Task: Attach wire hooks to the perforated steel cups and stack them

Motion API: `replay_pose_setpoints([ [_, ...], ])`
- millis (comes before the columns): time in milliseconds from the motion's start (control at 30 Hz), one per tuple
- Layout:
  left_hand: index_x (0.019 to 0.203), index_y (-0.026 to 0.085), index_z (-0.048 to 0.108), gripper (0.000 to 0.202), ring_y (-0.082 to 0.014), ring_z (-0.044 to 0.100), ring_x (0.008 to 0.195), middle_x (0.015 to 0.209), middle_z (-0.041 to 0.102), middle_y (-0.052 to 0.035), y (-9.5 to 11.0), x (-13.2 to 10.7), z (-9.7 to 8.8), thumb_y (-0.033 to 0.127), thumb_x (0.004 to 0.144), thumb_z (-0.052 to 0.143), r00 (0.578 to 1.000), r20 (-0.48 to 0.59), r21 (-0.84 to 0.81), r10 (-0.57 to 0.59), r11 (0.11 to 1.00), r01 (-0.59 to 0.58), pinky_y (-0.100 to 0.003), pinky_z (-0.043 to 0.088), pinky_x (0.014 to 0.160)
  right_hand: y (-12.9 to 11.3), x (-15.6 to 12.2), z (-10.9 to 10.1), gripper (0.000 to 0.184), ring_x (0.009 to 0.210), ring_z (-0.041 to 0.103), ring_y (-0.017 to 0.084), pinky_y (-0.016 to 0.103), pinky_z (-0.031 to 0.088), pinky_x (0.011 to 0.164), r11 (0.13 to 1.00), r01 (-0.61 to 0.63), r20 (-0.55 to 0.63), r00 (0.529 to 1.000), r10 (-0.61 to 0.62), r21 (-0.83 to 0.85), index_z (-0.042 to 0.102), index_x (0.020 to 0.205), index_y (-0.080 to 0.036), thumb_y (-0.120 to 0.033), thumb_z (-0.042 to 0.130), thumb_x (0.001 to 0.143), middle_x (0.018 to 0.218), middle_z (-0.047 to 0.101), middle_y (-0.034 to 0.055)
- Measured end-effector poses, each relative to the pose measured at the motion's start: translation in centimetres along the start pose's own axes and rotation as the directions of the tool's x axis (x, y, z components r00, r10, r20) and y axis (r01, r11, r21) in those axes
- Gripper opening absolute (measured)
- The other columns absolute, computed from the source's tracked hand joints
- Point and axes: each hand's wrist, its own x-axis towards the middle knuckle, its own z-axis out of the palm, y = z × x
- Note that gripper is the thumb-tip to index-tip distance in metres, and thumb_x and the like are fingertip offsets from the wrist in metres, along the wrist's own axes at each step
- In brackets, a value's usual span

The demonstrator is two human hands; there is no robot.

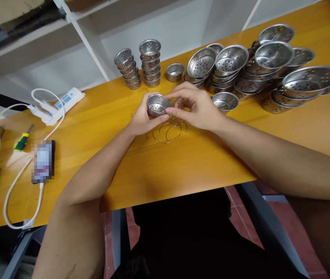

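Note:
A small perforated metal cup (157, 105) is tilted toward me above the table, its holed bottom and inner wall showing. Wrapped round its left side and front is my left hand (143, 118). My right hand (192, 104) is at the cup's right rim with thumb and index finger nearly together; whether something thin is pinched there is too small to make out. Several curved wire rings (167, 133) lie on the table just below the cup. Beyond my right hand sits another small perforated cup (225, 101).
Two stacks of small cups (150, 64) stand at the back, beside a single cup (175, 72). Several stacks of wider perforated cups (263, 64) fill the back right. Leftward are a power strip (62, 104), a screwdriver (22, 140) and a phone (43, 162) on a white cable.

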Motion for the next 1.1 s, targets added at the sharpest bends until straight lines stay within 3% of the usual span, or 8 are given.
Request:
replay_pose_setpoints([
  [200, 0.187, 0.034, 0.048, 0.112, -0.0351, 0.086, 0.149, 0.163, 0.074, -0.0151, -0.9, 0.3, 0.4, 0.097, 0.105, 0.091, 0.999, -0.034, -0.003, -0.010, 1.000, 0.010, -0.060, 0.076, 0.128, 0.4, -0.2, 0.5, 0.053, 0.142, 0.081, 0.044, 0.064, 0.075, 0.121, 0.990, 0.101, -0.035, 0.994, -0.105, -0.102, 0.095, 0.126, -0.031, -0.078, 0.107, 0.105, 0.143, 0.083, 0.0180],
  [400, 0.187, 0.036, 0.044, 0.109, -0.0354, 0.084, 0.154, 0.169, 0.069, -0.0147, -1.9, 0.0, 0.2, 0.095, 0.108, 0.089, 0.998, -0.008, -0.055, 0.070, 0.996, -0.070, -0.061, 0.073, 0.134, 0.4, -0.4, 0.1, 0.051, 0.154, 0.078, 0.048, 0.073, 0.063, 0.142, 0.967, 0.168, 0.035, 0.986, -0.164, -0.191, 0.097, 0.131, -0.030, -0.078, 0.099, 0.111, 0.157, 0.082, 0.0198],
  [633, 0.197, 0.038, 0.024, 0.106, -0.0403, 0.077, 0.166, 0.175, 0.064, -0.0157, -1.6, 0.1, 0.5, 0.088, 0.120, 0.077, 0.985, 0.088, -0.072, 0.149, 0.987, -0.143, -0.072, 0.065, 0.144, 1.1, -0.5, 0.1, 0.046, 0.146, 0.080, 0.046, 0.075, 0.062, 0.139, 0.938, 0.199, 0.121, 0.978, -0.171, -0.285, 0.099, 0.140, -0.032, -0.071, 0.085, 0.120, 0.153, 0.083, 0.0160],
  [867, 0.198, 0.037, 0.019, 0.097, -0.0382, 0.082, 0.162, 0.173, 0.068, -0.0163, 0.2, 0.1, 0.4, 0.084, 0.127, 0.065, 0.979, 0.139, 0.093, 0.150, 0.982, -0.164, -0.064, 0.073, 0.138, 1.5, -0.6, 0.3, 0.044, 0.146, 0.076, 0.045, 0.075, 0.061, 0.139, 0.956, 0.180, 0.193, 0.972, -0.137, -0.231, 0.103, 0.143, -0.036, -0.069, 0.085, 0.121, 0.148, 0.082, 0.0154],
  [1000, 0.201, 0.035, 0.008, 0.090, -0.0404, 0.077, 0.170, 0.180, 0.062, -0.0176, 0.9, -0.1, 0.2, 0.075, 0.134, 0.052, 0.974, 0.162, 0.175, 0.158, 0.967, -0.186, -0.069, 0.071, 0.141, 1.2, -0.6, 0.3, 0.049, 0.151, 0.075, 0.046, 0.077, 0.060, 0.141, 0.957, 0.163, 0.211, 0.971, -0.113, -0.240, 0.101, 0.150, -0.035, -0.071, 0.081, 0.123, 0.151, 0.080, 0.0162],
  [1100, 0.201, 0.034, 0.007, 0.091, -0.0423, 0.071, 0.178, 0.186, 0.056, -0.0197, 1.0, 0.1, 0.1, 0.077, 0.133, 0.051, 0.973, 0.161, 0.198, 0.166, 0.960, -0.197, -0.071, 0.067, 0.147, 0.3, -0.8, 0.3, 0.064, 0.160, 0.071, 0.050, 0.078, 0.059, 0.144, 0.942, 0.136, 0.175, 0.981, -0.084, -0.307, 0.091, 0.168, -0.033, -0.073, 0.085, 0.119, 0.163, 0.078, 0.0184],
])
